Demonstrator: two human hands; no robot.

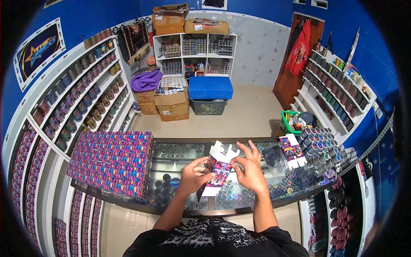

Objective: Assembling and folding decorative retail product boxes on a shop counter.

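Above the glass counter I hold a small printed cardboard carton, pink, purple and dark, with white flaps standing up at its top. It is partly unfolded, and a white flap also shows at its lower end. My left hand grips its left side, thumb on the front face and fingers behind. The thumb and forefinger of my right hand pinch its upper right edge, while the other fingers stretch upward. To the right lies a flat carton of similar print with white tabs.
A large block of similar printed cartons covers the counter's left end. Stacked round canisters and a green basket stand at the right. Small round items show through the glass counter. Shelves line both walls; cardboard boxes stand beyond.
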